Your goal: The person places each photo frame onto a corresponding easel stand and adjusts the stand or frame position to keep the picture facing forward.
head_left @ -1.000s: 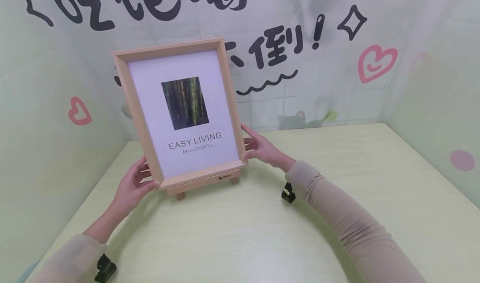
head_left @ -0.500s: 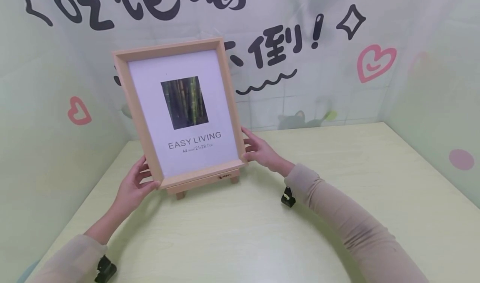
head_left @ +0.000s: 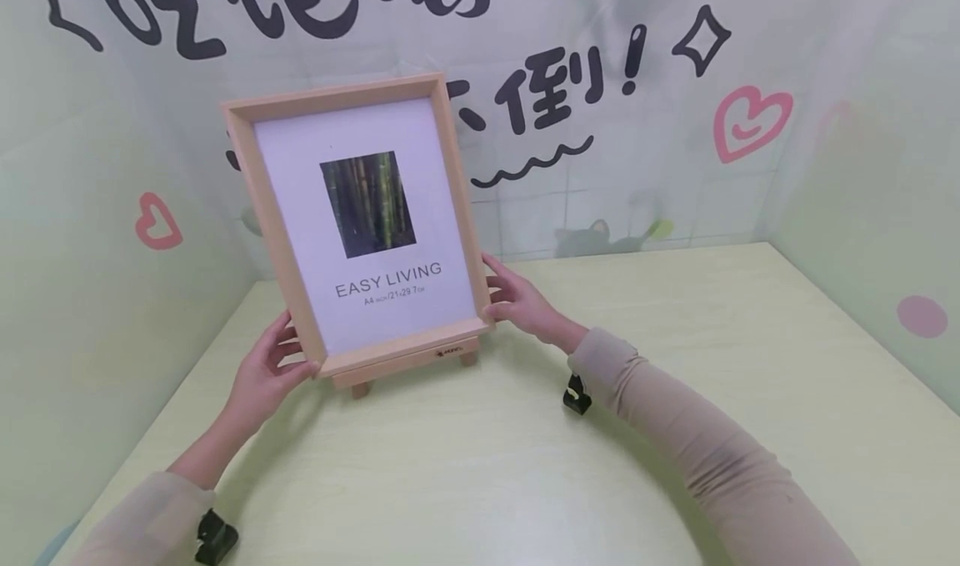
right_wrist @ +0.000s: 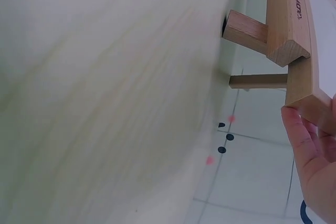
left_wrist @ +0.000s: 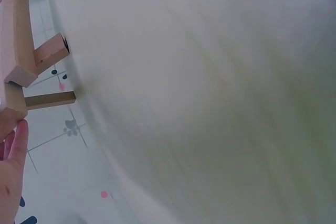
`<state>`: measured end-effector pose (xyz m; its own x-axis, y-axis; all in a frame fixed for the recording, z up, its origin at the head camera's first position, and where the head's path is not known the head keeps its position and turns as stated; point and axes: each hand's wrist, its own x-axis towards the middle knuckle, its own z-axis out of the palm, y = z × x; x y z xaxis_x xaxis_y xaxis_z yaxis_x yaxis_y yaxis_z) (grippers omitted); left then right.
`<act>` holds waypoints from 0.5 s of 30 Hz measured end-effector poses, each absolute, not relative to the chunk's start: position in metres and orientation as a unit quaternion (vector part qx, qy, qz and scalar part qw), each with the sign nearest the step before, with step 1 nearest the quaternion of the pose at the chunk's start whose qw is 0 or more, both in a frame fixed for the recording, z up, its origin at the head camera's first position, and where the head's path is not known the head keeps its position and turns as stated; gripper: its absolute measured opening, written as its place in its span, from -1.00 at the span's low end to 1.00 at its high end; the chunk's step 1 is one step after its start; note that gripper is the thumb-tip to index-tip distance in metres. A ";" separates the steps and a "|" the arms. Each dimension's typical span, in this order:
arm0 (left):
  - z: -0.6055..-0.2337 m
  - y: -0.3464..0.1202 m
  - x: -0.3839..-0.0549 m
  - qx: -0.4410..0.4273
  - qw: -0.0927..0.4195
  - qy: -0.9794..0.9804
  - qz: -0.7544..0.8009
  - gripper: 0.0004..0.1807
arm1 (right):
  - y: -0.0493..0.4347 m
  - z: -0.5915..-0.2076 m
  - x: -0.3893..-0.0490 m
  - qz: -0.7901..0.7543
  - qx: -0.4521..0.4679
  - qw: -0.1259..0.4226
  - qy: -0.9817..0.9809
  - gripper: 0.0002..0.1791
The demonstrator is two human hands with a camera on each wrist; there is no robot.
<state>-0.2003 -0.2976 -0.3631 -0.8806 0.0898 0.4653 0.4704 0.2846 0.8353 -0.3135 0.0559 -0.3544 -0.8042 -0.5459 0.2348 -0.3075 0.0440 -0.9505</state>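
A light-wood picture frame (head_left: 459,216) leans back on a small wooden tabletop easel (head_left: 405,364). White paper in it shows a dark bamboo picture and the words EASY LIVING. My left hand (head_left: 262,374) holds the frame's lower left corner, thumb at the front edge and fingers along the side. At the lower right corner, my right hand (head_left: 521,301) grips the other side in the same way. Both wrist views show the frame's bottom resting on the easel's ledge, with easel legs on the tabletop. The easel's back is hidden behind the frame in the head view.
The pale wood-grain table (head_left: 465,466) spreads around the easel. Behind it hangs a white cloth backdrop (head_left: 660,174) with black lettering and a pink heart. Printed side panels stand at left and right. A black clip-like device (head_left: 577,395) sits under the right sleeve cuff.
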 end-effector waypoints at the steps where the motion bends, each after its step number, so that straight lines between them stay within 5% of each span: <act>1: -0.363 -0.298 -0.200 -0.176 0.166 -0.788 -0.566 -0.13 | 0.056 -0.354 -0.313 -0.623 -0.294 0.096 0.719 -0.08; 15: -0.362 -0.298 -0.196 -0.153 0.141 -0.818 -0.536 -0.17 | 0.052 -0.358 -0.301 -0.643 -0.245 0.096 0.719 -0.16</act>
